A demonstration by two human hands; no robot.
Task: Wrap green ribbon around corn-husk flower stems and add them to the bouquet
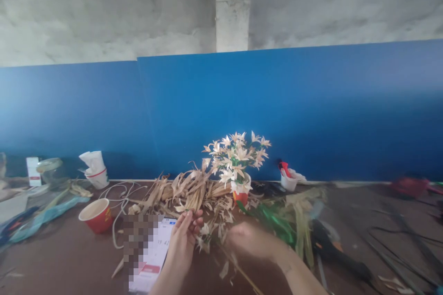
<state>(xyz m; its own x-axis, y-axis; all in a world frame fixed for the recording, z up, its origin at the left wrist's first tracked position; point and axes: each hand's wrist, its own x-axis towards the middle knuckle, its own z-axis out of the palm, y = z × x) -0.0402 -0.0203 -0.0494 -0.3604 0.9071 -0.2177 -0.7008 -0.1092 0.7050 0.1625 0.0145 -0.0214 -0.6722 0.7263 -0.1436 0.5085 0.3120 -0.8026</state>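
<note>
My left hand [188, 235] is low in the middle, thumb and fingers pinched together. A small cream flower [180, 207], apparently made of dried husk, pokes out at its fingertips. My right hand [252, 240] is curled and smeared by motion; what its fingers hold is hidden. Between the hands are more cream flowers [204, 237]. A thin tan stalk [244, 274] runs below my right hand. Behind them stands a bunch of cream flowers [238, 154] in a red and white cup [241, 193]. Dried husks [183, 189] are heaped beside the cup.
A phone [152, 253], partly pixelated, lies by my left wrist. Left are a red paper cup [98, 215], a white cable [121, 203] and a cup with tissue [96, 170]. Right are green strips [277, 221], a black-handled tool [341, 258] and a white cup [288, 179].
</note>
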